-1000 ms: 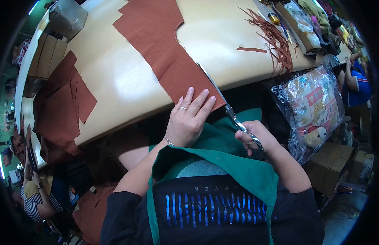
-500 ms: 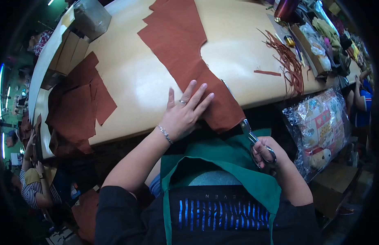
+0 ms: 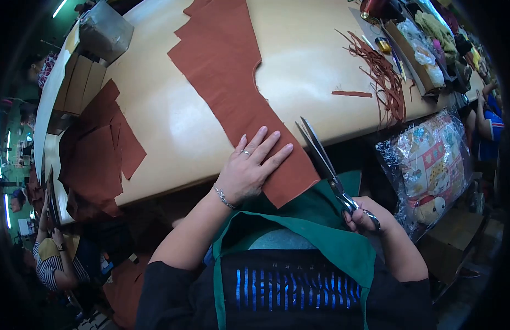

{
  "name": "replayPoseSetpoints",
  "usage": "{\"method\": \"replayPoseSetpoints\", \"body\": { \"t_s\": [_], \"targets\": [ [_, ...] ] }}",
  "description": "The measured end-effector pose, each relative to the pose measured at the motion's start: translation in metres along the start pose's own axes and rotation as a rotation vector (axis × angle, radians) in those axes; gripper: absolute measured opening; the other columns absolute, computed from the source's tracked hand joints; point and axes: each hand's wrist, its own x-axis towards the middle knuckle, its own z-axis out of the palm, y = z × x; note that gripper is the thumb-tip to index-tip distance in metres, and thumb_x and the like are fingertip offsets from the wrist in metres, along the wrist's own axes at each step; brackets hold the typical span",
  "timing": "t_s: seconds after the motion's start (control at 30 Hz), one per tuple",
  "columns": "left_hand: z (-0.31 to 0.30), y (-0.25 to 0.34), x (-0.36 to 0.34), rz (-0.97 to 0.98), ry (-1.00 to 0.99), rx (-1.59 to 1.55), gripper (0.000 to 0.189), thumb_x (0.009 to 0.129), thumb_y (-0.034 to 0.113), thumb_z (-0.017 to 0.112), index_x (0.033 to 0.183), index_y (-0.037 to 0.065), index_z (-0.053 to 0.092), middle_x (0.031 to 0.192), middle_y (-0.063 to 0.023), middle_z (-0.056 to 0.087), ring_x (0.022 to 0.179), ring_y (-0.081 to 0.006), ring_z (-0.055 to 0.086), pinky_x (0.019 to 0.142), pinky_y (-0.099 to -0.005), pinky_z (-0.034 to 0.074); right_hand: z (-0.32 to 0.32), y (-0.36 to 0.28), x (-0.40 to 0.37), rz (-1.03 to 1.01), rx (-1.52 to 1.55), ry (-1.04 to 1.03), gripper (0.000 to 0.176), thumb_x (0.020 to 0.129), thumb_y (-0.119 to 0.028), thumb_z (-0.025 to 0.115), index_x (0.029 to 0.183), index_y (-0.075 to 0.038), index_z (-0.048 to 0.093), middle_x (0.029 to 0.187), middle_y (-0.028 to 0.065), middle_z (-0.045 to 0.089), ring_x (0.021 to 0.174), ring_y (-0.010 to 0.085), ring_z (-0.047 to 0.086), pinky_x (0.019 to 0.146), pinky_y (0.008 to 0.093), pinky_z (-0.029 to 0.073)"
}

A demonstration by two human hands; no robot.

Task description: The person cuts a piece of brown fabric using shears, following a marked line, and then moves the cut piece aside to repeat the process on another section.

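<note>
A long rust-brown fabric piece (image 3: 227, 71) lies flat on the table (image 3: 299, 55), its near end hanging over the front edge. Pressed on that near part is my left hand (image 3: 252, 168), fingers spread, with a ring and a bracelet on it. My right hand (image 3: 367, 214) grips the handles of a pair of metal scissors (image 3: 326, 162). The scissor blades point up and away from me, slightly parted, just right of the fabric's right edge and apart from it.
Thin brown fabric strips (image 3: 384, 82) are heaped on the right, beside a box of odds and ends (image 3: 417, 55). More brown fabric (image 3: 95, 159) lies at the left. A plastic-wrapped printed cushion (image 3: 433, 165) stands at right. Co-workers' arms show at both sides.
The scissors have come out from under the fabric's right edge, and both blades now show. The fabric has shifted left and toward me, with my left hand still flat on it.
</note>
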Motion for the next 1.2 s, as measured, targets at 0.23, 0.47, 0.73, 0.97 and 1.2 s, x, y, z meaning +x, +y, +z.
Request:
{"method": "replayPoseSetpoints", "body": {
  "t_s": [0.23, 0.47, 0.73, 0.97, 1.2],
  "targets": [
    [0.009, 0.006, -0.005, 0.023, 0.019, -0.061, 0.052, 0.075, 0.009, 0.051, 0.125, 0.020, 0.042, 0.135, -0.0076, 0.031, 0.126, -0.0305, 0.026, 0.096, -0.0550, 0.026, -0.008, -0.015, 0.007, 0.067, -0.162, -0.061, 0.061, 0.064, -0.064, 0.059, 0.068, -0.005, 0.045, 0.055, 0.0013, 0.049, 0.047, 0.0099, 0.052, 0.045, 0.0231, 0.044],
    [0.014, 0.010, -0.005, -0.012, 0.034, 0.032, 0.052, 0.075, 0.016, 0.050, 0.126, 0.024, 0.042, 0.132, -0.0052, 0.036, 0.124, -0.0280, 0.031, 0.094, -0.0530, 0.027, 0.000, -0.021, 0.020, 0.062, -0.199, -0.035, 0.063, 0.063, -0.067, 0.057, 0.067, -0.005, 0.045, 0.053, 0.0012, 0.048, 0.045, 0.0101, 0.052, 0.042, 0.0229, 0.044],
    [0.013, 0.012, -0.010, 0.013, -0.020, 0.003, 0.052, 0.077, 0.022, 0.049, 0.127, 0.026, 0.039, 0.134, -0.0053, 0.033, 0.125, -0.0299, 0.028, 0.095, -0.0547, 0.026, -0.005, -0.027, 0.020, 0.071, -0.227, -0.033, 0.065, 0.063, -0.067, 0.057, 0.068, -0.003, 0.045, 0.056, 0.0017, 0.049, 0.046, 0.0103, 0.053, 0.043, 0.0229, 0.044],
    [0.006, 0.025, -0.011, 0.018, -0.063, -0.038, 0.048, 0.080, 0.038, 0.043, 0.127, 0.028, 0.038, 0.134, -0.0050, 0.032, 0.125, -0.0308, 0.028, 0.094, -0.0573, 0.026, 0.002, -0.041, 0.030, 0.129, -0.309, 0.002, 0.066, 0.063, -0.067, 0.057, 0.069, -0.003, 0.046, 0.056, 0.0020, 0.048, 0.045, 0.0106, 0.053, 0.041, 0.0231, 0.043],
    [0.003, 0.030, -0.011, 0.042, -0.074, -0.055, 0.051, 0.080, 0.045, 0.041, 0.129, 0.029, 0.035, 0.134, -0.0065, 0.032, 0.125, -0.0323, 0.027, 0.092, -0.0590, 0.028, 0.001, -0.035, 0.042, 0.082, -0.295, 0.023, 0.061, 0.063, -0.063, 0.061, 0.069, -0.003, 0.046, 0.053, 0.0008, 0.046, 0.042, 0.0102, 0.051, 0.039, 0.0230, 0.042]
  ]
}}
